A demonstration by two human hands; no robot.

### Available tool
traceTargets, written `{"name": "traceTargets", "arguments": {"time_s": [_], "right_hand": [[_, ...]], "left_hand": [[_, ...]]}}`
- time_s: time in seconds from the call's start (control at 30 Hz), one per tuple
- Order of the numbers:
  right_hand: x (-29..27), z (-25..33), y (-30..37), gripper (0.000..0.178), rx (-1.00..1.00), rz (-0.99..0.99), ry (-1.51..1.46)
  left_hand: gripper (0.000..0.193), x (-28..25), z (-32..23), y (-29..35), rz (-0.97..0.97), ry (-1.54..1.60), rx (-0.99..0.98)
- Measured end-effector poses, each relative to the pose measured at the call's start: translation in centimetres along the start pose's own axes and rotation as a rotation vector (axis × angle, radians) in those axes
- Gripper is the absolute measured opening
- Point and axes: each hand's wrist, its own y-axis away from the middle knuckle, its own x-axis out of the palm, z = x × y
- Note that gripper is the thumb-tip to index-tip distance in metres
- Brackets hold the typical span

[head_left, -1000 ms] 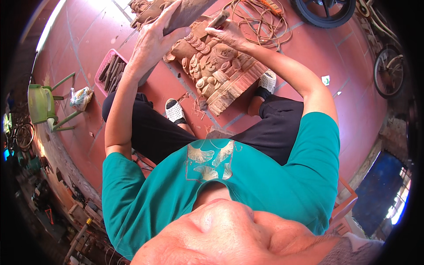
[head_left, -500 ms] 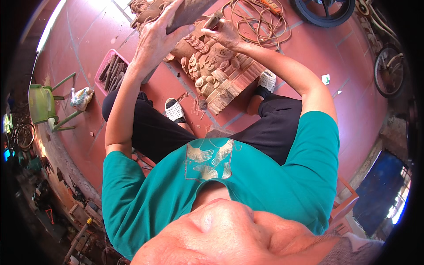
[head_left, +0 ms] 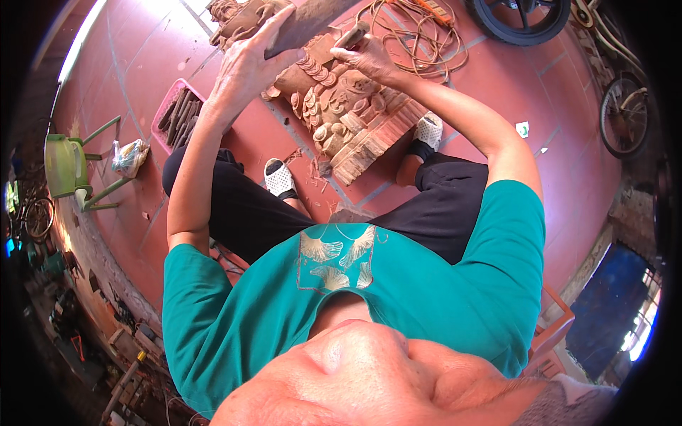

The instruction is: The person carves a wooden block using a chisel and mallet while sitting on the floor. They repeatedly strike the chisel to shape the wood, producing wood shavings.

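A carved wooden sculpture (head_left: 355, 117), thick with rounded relief and coin-like discs, lies on the floor between my feet. Above its far left part, my left hand (head_left: 245, 67) grips a dark wooden bar (head_left: 305, 27) between thumb and fingers. The bar reaches up to the right, past the picture's top. My right hand (head_left: 369, 60) is closed around a short tool with a wooden handle (head_left: 353, 34), which looks like a chisel. It is held over the sculpture's far right side, and its working end cannot be made out.
A pink basket (head_left: 158, 128) of dark carving tools (head_left: 183, 117) stands left of my knee. Further left are a green stool (head_left: 64, 167) and a plastic bag (head_left: 130, 157). An orange cable (head_left: 426, 57) lies coiled at the far right, near a black wheel (head_left: 522, 21). Wood chips lie near my foot.
The wooden bar has shifted slightly, and its lower end no longer shows beside my left wrist. My right hand has moved a little to the right with its tool.
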Motion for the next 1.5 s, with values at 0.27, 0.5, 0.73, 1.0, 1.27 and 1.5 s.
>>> {"name": "traceTargets", "arguments": {"time_s": [0.27, 0.5, 0.73, 1.0, 1.27, 1.5], "right_hand": [[0.3, 0.1, -0.1, 0.031, -0.173, -0.015, 0.25], [-0.9, -1.3, -0.1, 0.016, 0.02, 0.046, -0.297], [-2.8, 1.9, -2.0, 0.019, -0.047, -0.059, -0.049], [1.0, 5.4, -1.3, 0.028, -0.011, 0.133, -0.156], [1.1, 7.8, -0.2, 0.023, -0.068, 0.197, -0.227], [1.7, 11.2, 1.1, 0.031, -0.209, 0.252, 0.145]], "left_hand": [[0.075, 0.8, -0.7, -0.3, 0.084, -0.142, 0.092], [0.076, 1.2, 1.8, -0.1, 0.009, -0.058, 0.022], [0.061, -3.5, 2.7, 2.1, -0.064, 0.468, -0.354], [0.032, -6.1, 4.4, 6.4, -0.142, 0.958, -0.536], [0.033, -8.2, 2.4, 9.8, -0.255, 0.89, -0.454], [0.03, -3.8, -1.8, 11.9, -0.515, 1.041, -0.397]]}}
